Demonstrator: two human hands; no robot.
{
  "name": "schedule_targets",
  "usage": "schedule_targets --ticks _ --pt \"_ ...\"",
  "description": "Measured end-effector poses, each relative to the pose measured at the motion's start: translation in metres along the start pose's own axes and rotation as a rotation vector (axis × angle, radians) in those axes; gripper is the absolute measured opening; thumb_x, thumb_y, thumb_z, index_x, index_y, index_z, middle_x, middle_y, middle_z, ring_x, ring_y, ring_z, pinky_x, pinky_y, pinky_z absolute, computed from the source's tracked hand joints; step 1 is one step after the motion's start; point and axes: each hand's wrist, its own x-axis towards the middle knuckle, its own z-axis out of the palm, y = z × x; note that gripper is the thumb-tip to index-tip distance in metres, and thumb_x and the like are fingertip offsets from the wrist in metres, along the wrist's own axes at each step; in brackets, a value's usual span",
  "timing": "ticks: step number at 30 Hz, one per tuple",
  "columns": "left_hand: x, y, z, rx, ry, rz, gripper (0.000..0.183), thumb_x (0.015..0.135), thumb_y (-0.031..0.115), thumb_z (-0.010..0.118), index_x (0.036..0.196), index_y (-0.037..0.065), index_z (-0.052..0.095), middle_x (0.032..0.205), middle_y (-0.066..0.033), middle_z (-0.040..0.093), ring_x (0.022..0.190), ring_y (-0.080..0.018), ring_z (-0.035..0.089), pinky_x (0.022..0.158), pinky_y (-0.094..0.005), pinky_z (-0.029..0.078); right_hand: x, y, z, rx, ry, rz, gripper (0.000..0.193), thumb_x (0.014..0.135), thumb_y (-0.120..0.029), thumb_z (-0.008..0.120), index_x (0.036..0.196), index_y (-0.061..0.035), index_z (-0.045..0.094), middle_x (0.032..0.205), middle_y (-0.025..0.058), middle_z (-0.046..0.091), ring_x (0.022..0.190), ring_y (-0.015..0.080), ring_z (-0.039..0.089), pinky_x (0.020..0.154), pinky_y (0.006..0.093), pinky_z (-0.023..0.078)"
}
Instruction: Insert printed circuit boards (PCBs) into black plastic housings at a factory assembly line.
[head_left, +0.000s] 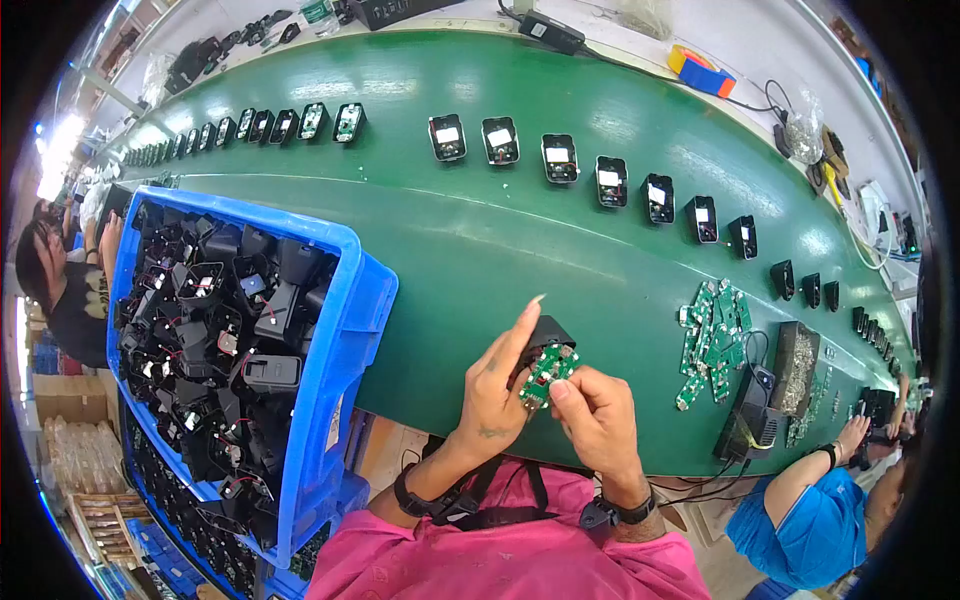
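Above the near edge of the green bench, my left hand [497, 392] grips a small black plastic housing [551, 331], its index finger stretched up along the side. A green circuit board [549, 374] is pinched between the thumb and fingers of my right hand [604, 414]. The board is tilted and overlaps the lower part of the housing, next to my left fingers. Whether the board is seated in the housing or only held against it, I cannot tell. Part of the housing is hidden behind the board and my left hand.
A blue crate [345, 300] full of black housings with wires stands at left. Loose circuit boards [714, 340] lie in a pile at right, beside a black box-shaped device [750, 415]. Housings [558, 158] line the bench's far side. Co-workers sit at left and right [810, 520].
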Motion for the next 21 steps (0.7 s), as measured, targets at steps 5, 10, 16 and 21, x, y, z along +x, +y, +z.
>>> schedule_targets --ticks 5,10,16,21 --pt "-0.003 -0.003 -0.003 -0.223 -0.044 -0.126 0.047 0.091 -0.003 0.056 0.138 0.003 0.048 0.116 -0.0153 0.062 0.096 -0.0188 0.065 0.075 -0.0284 0.054 0.008 0.005 -0.007 0.084 -0.057 0.137 0.022 0.092 -0.014 0.066 0.079 0.0027 0.061 0.06 0.0005 0.052 0.056 0.0055 0.043 0.049 0.0257 0.034" --pt "0.007 0.0 -0.02 -0.584 -0.274 -0.311 0.059 0.093 -0.003 0.052 0.147 0.006 0.03 0.129 -0.0131 0.053 0.09 -0.0134 0.064 0.067 -0.0233 0.051 0.013 0.002 -0.007 -0.006 0.007 0.042 0.022 0.092 -0.014 0.065 0.076 0.0006 0.062 0.059 -0.0016 0.055 0.053 0.004 0.046 0.047 0.0242 0.034" --pt "0.006 0.002 -0.019 -0.423 -0.326 -0.425 0.052 0.095 0.001 0.049 0.143 0.003 0.029 0.131 -0.0173 0.051 0.084 -0.0172 0.066 0.063 -0.024 0.052 0.021 0.003 -0.01 -0.307 -0.038 -0.133 0.02 0.089 -0.012 0.067 0.076 0.0027 0.065 0.057 0.0061 0.057 0.051 0.0086 0.048 0.047 0.0288 0.036" --pt "0.009 -0.005 -0.019 -0.403 -0.356 -0.42 0.051 0.094 0.0 0.049 0.141 0.003 0.029 0.124 -0.0162 0.055 0.079 -0.0154 0.065 0.06 -0.0231 0.051 0.019 0.003 -0.01 -0.303 0.016 0.015 0.018 0.087 -0.012 0.069 0.077 0.0025 0.065 0.061 0.0078 0.061 0.051 0.0107 0.051 0.047 0.0281 0.038"
